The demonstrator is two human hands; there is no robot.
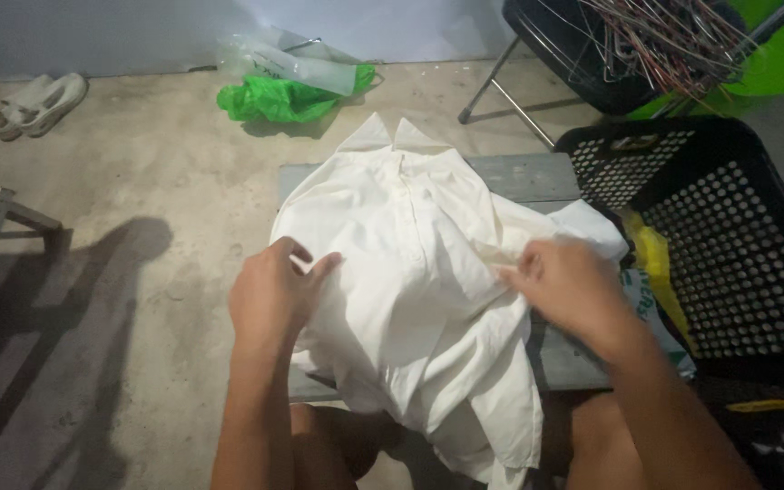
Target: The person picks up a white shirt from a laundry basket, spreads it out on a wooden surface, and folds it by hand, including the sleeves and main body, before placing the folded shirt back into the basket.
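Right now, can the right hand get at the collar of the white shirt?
Probably yes. The right hand pinches the white shirt at its right side, and only flat cloth lies between it and the collar at the far end; nothing blocks the way.

Your right hand (566, 289) was motion-blurred, so you could not tell how its fingers gripped the white shirt (419, 299). The shirt covered most of the grey board (537, 177) beneath it, and its lower hem ran off the bottom edge. The black crate (728, 236) and the bundle of wire hangers (673, 41) were cut off at the right and top edges.
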